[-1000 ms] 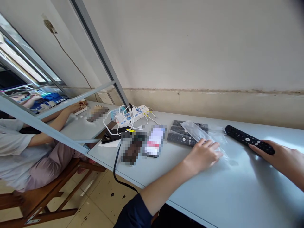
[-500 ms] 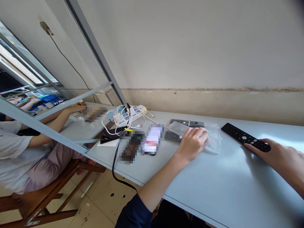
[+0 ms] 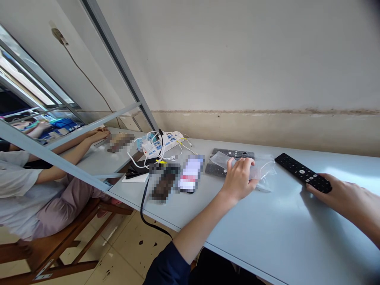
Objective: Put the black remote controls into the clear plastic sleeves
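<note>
My right hand (image 3: 341,196) holds the near end of a black remote control (image 3: 301,171), thumb along its side and the button face up. The remote's far end points toward the wall. My left hand (image 3: 240,178) has its fingers curled over a clear plastic bag (image 3: 264,170), with a fold of the bag between thumb and fingers. Two more dark remote controls lie by that hand: one remote (image 3: 233,153) behind it, the other remote (image 3: 215,170) to its left. The bag and my fingers partly cover both.
Left of the remotes lie a lit phone (image 3: 191,174) and a blurred dark object (image 3: 164,186). A white power strip (image 3: 163,144) with tangled cables stands behind them. A grey metal frame (image 3: 118,59) crosses the left side, where another person (image 3: 32,186) sits at a table.
My left thumb has spread away from the fingers, and the bag has lifted and bunched slightly. My right hand and its remote have shifted a little to the left.
</note>
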`<act>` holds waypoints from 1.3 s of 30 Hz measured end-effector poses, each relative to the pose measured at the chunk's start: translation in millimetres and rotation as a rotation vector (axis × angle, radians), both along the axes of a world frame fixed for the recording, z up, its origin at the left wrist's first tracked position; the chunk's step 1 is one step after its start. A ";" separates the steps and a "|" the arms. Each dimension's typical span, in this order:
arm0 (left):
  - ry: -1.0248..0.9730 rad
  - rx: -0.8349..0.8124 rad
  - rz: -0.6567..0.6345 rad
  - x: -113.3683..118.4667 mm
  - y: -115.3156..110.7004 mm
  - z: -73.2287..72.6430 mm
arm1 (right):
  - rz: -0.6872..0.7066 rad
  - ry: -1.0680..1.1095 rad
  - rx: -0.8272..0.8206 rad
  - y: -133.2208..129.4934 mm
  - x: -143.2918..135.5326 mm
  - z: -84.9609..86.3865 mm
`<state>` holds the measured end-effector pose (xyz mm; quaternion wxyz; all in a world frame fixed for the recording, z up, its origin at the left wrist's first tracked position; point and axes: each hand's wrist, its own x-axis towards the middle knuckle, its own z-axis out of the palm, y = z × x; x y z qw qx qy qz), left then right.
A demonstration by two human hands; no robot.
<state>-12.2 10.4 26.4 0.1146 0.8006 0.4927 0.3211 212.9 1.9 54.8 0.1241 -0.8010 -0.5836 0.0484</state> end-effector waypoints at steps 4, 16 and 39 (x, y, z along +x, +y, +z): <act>0.038 -0.014 -0.025 1.4 -1.4 -1.2 | -0.014 -0.032 -0.033 -3.2 -3.8 4.3; 0.191 0.129 -0.091 3.5 -1.5 -4.5 | -0.089 -0.053 0.038 -2.8 2.0 0.0; 0.093 0.525 -0.046 -13.9 14.2 -14.7 | 0.745 -0.355 1.346 -18.2 -3.9 -5.8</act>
